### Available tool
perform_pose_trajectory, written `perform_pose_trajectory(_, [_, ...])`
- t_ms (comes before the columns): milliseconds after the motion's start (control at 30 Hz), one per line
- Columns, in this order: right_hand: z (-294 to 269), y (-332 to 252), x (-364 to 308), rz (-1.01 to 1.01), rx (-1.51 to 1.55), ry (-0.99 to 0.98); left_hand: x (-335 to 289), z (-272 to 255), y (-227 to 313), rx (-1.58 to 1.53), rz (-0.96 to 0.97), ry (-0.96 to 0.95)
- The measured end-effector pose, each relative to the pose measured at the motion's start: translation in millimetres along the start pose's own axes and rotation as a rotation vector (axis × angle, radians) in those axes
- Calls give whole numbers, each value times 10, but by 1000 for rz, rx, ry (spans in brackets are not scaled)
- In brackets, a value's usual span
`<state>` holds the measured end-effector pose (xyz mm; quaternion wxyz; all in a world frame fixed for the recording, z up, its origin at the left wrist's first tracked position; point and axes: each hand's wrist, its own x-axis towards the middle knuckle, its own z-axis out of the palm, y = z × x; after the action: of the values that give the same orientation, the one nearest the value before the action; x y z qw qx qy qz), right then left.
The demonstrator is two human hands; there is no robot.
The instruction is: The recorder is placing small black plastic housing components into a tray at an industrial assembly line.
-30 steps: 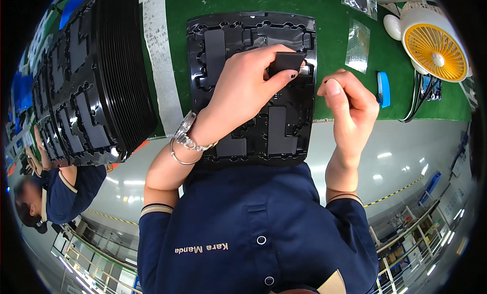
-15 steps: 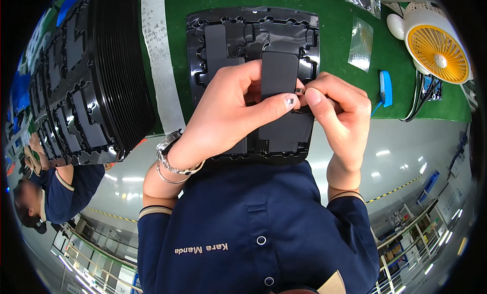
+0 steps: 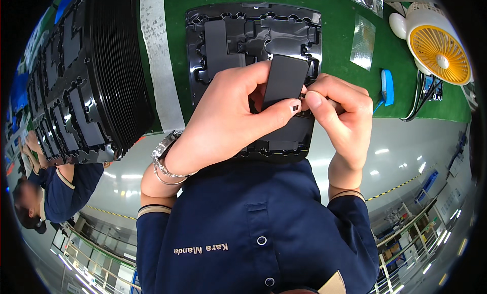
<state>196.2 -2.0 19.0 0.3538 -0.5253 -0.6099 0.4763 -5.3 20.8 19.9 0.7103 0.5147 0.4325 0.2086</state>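
Note:
My left hand holds a flat, dark grey rectangular block, with the thumb on its near end and the fingers behind it. The block tilts, its far end leaning right. At its right edge my right hand is closed, thumb and forefinger pinched on something small by the block's near corner, mostly hidden. Both hands are above a glossy black moulded tray. In the tray's left part lies a dark grey L-shaped piece. Another dark piece shows below my hands.
A tall stack of black trays stands left, beyond a whitish strip on the green table. To the right are a clear bubble pouch, a blue object and a white-and-yellow fan. Another person is at far left.
The block has turned clockwise, its far end swinging right. My left thumb has moved slightly right and nearer; my right hand stays almost in place, still pinching.

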Motion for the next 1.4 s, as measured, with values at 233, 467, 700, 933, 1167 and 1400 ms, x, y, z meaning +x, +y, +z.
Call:
perform_pose_trajectory(233, [0,15,-1,1,13,0,-6,8,24,20,-23,4])
perform_pose_trajectory(467, [4,15,-6,8,-49,15,-19,21,8,69,-9,33])
perform_pose_trajectory(700, [13,20,-44,107,-156,165,52,-6,-64,-89,-22,-3])
perform_pose_trajectory(933, [-86,139,-108,75,23,276,76,0,-38,-226,5,-25])
perform_pose_trajectory(1167, [6,89,-115,58,135,165,78,47,-55,-268,69,9])
perform_pose_trajectory(1400, [96,64,-109,5,96,125,36,78,-54,-292,92,42])
